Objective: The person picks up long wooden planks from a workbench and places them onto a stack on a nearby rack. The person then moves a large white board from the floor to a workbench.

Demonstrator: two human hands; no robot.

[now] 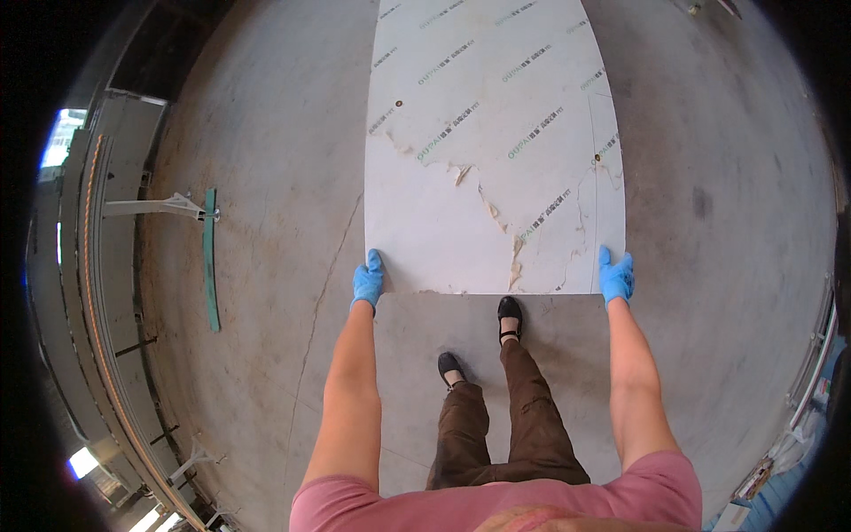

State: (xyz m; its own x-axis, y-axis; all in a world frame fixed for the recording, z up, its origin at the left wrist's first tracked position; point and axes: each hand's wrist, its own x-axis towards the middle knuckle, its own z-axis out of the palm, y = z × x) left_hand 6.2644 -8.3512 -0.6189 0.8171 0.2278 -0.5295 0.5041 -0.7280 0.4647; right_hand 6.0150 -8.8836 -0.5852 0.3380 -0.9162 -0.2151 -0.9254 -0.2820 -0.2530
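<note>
A large white board stretches away from me over the concrete floor, its far end cut off by the top of the view. Printed protective film covers its far part; nearer me the film is torn away, with ragged curled edges. My left hand, in a blue glove, grips the near left corner, thumb on top and fingers hidden beneath. At the near right corner my right hand, gloved the same way, holds the edge with its thumb over the face. Both arms are stretched forward.
On the left runs a long metal frame with an orange rope. A bracket with a green strip juts from it. My feet in black shoes stand by the board's near edge. Stacked items lie at the lower right.
</note>
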